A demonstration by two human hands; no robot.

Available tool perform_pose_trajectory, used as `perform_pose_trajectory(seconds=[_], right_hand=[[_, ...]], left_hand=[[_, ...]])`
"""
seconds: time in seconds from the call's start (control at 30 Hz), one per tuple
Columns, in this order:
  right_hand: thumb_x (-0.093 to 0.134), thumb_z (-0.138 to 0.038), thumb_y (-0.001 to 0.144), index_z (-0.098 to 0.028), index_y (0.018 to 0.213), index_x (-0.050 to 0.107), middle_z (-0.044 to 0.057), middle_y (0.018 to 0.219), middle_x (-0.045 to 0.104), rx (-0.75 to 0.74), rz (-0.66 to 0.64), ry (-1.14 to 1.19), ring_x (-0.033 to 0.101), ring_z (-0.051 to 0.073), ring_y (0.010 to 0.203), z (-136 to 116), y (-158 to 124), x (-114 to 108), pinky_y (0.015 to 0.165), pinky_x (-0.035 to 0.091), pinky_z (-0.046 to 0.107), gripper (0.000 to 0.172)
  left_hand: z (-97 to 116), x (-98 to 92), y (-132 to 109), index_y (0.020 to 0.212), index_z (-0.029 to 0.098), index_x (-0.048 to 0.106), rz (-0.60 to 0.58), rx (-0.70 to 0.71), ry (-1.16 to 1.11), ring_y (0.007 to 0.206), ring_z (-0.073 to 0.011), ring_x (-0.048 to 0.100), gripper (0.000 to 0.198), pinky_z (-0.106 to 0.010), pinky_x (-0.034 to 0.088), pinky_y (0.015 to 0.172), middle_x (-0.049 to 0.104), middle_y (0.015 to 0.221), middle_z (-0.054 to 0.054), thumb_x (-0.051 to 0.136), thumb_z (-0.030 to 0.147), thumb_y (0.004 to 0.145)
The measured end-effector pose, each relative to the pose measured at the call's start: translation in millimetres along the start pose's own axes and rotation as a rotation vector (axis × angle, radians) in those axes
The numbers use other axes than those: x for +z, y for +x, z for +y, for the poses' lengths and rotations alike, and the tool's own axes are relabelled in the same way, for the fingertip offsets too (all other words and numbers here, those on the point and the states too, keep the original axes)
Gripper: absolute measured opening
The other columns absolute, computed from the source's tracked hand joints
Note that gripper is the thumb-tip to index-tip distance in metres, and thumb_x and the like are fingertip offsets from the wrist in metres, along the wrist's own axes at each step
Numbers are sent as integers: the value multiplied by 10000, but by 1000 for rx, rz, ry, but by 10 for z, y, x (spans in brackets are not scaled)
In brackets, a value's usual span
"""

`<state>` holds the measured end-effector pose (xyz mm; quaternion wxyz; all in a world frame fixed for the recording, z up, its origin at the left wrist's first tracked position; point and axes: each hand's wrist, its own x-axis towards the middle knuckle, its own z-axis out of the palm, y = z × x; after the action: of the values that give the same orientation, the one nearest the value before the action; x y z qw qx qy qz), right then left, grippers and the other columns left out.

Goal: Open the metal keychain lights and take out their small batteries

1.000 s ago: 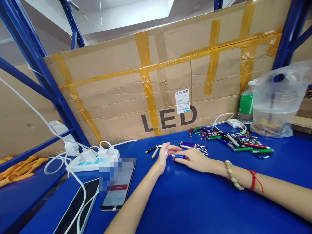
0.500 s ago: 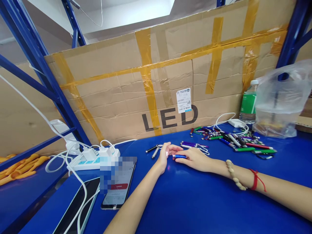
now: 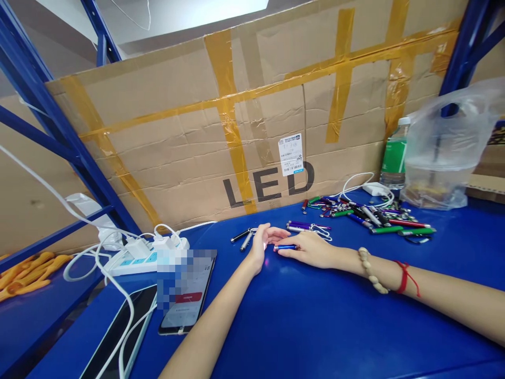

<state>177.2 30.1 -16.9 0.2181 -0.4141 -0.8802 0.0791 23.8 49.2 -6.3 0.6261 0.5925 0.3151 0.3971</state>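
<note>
Between thumb and fingers, my right hand (image 3: 311, 249) pinches a small blue penlight (image 3: 286, 247) just above the table. Its silver end points at my left hand (image 3: 262, 246), which is held up on edge with fingers extended and slightly curved, holding nothing. A bright spot lights the left palm, and a pinkish glow shows on the blue surface below. Behind my left hand lie a black penlight (image 3: 240, 236) and a silver penlight (image 3: 246, 241). Purple penlights (image 3: 300, 225) with white cords lie behind my right hand.
A pile of coloured penlights (image 3: 384, 229) lies at the right, near a green-labelled bottle (image 3: 394, 155) and a plastic bag (image 3: 437, 158). Two phones, one a lit phone (image 3: 185, 308), and a white power strip (image 3: 144, 260) with cables occupy the left. A cardboard sheet (image 3: 189, 158) stands behind.
The camera view has shifted slightly, so everything sits a little further left and higher. My hands keep nearly the same pose, with the blue penlight still pinched in the right one.
</note>
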Motion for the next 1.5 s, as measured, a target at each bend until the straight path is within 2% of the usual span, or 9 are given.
perform_pose_trajectory(seconds=[0.3,0.53,0.7,0.9,1.2,1.37,1.5], right_hand=[[433,-493,801,-279,1033,617,2,862,684,-31,-6,-26,616,157,704,12,-17,-11,633,417,241,366],[412,-483,818,-302,1070,597,-9,993,657,-71,-55,18,607,176,843,22,-12,-36,695,424,253,361],[412,-518,801,-285,1078,594,5,896,679,-51,-82,3,612,161,700,-2,-25,-55,637,431,254,405],[361,-454,848,-286,1078,591,6,984,657,-72,-30,-7,605,173,827,7,-25,-13,727,426,272,367],[353,-417,860,-268,1124,556,26,1057,629,4,0,-70,596,194,901,-63,-25,-21,759,430,295,365],[356,-431,856,-267,1125,554,31,1038,636,-21,10,-82,601,191,886,-66,-27,-17,755,431,289,372],[361,-459,845,-275,1100,561,21,981,655,-28,12,-107,616,184,798,-63,-41,-14,676,439,278,373]], left_hand=[[26,14,-23,725,98,637,39,-17,56,756,-189,541,499,-308,359,772,645,800,-84,219,365,769],[16,1,-23,753,90,647,24,-17,52,735,-178,547,510,-290,361,752,646,776,-80,215,360,779],[-22,-28,-1,817,92,648,-9,-16,48,764,-182,555,528,-289,366,761,651,808,-73,200,368,781],[4,-11,-26,902,89,636,-10,-9,74,822,-198,557,543,-295,371,783,650,861,-78,195,380,776],[18,8,-37,876,85,646,16,-8,50,821,-208,566,535,-299,383,775,657,844,-87,215,381,764],[14,2,-40,861,82,648,25,-12,62,837,-199,562,534,-291,376,801,655,873,-84,216,381,769],[3,-10,-30,852,80,646,23,-9,78,833,-192,560,536,-286,370,818,652,889,-85,209,382,774]])
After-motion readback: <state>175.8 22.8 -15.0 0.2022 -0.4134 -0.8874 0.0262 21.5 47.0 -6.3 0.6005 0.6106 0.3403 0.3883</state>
